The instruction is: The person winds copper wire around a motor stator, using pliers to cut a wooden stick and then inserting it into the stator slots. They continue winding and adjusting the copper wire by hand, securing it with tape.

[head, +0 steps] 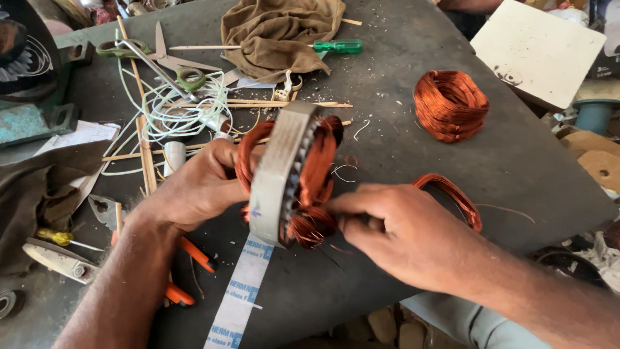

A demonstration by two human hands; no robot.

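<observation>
The left hand holds a grey metal motor ring upright on its edge above the dark surface, its grip wrapped round the far side of the ring with the fingers hidden behind it; copper windings bulge from the ring's slots; the right hand reaches in from the near right, its grip pinching the copper wire at the lower part of the windings; a loose copper loop lies just behind the right hand, and a bigger copper coil sits well apart, toward the far right; scissors, white cord, thin wooden sticks, a brown cloth and a green-handled screwdriver lie at the far side; a white paper strip hangs over the near edge, beside orange-handled pliers.
</observation>
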